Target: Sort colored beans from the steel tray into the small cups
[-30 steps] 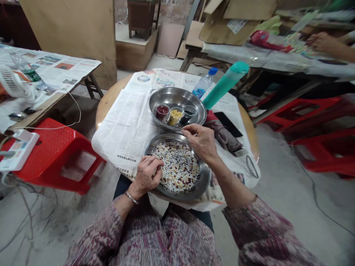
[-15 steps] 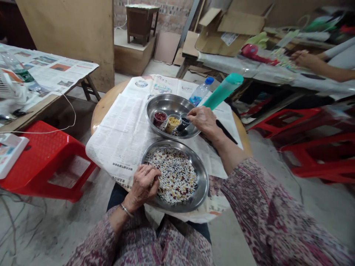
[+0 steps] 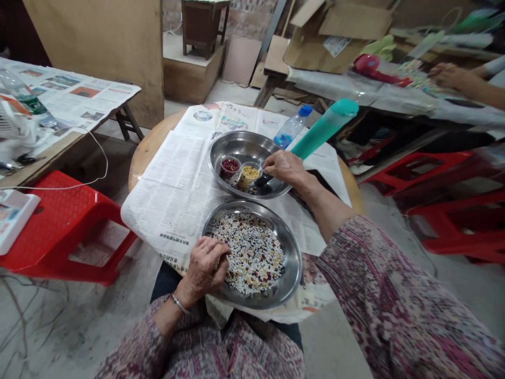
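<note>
A steel bowl (image 3: 292, 287) close to my lap holds a mix of white, black, yellow and dark red beads (image 3: 248, 252). My left hand (image 3: 207, 263) rests at its left rim, fingers curled; what they hold, if anything, is hidden. Farther off, a second steel bowl (image 3: 244, 138) contains a cup of dark red beads (image 3: 230, 167), a cup of yellow beads (image 3: 249, 173) and a cup of black beads (image 3: 263, 180). Over the black beads' cup, my right hand (image 3: 286, 167) has its fingertips pinched together. Whatever lies between them is too small to make out.
Newspaper (image 3: 158, 184) covers the round table (image 3: 144, 152). Behind the far bowl are a plastic bottle (image 3: 294, 126) with a blue cap and a green tube (image 3: 327, 126). Red stools (image 3: 63, 226) stand on both sides. A co-worker's hands (image 3: 453, 76) are at the far-right table.
The view has shifted slightly. My right hand has sunk a little lower over the cup of black beads. My left hand stays at the near bowl's rim.
</note>
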### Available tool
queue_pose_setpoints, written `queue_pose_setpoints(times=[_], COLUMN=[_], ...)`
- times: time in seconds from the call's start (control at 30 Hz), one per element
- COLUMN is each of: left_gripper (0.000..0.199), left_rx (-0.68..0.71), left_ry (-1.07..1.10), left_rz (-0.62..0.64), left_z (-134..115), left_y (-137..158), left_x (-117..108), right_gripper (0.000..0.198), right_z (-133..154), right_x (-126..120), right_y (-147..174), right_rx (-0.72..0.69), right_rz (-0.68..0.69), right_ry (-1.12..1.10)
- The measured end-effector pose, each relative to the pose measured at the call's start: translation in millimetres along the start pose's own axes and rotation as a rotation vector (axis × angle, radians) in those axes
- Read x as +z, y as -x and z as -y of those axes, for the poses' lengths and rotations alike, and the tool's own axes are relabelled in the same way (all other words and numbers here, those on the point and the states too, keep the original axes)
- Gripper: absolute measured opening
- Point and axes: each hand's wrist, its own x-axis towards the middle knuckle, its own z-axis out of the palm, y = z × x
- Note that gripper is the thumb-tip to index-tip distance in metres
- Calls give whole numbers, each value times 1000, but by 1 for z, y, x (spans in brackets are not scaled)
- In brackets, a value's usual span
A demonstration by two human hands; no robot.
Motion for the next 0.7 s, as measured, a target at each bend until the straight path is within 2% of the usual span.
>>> queue_pose_setpoints(times=[0.23, 0.33, 0.53, 0.7], left_gripper=[15, 15, 14, 14], left_rx=[1, 1, -18, -16], left_ry=[-12, -5, -23, -29], left_rz=[-8, 2, 20, 20], left_z=[-1, -1, -1, -2], left_y=[-1, -1, -1, -1], left_x=[-1, -1, -1, -1], right_gripper=[22, 22, 21, 20], right_z=[-9, -7, 4, 1], right_x=[9, 5, -3, 5], right_y=[9, 9, 4, 4], right_rx=[19, 3, 0, -14], right_rz=[-140, -120, 2, -62], right_ry=[-7, -55, -61, -33])
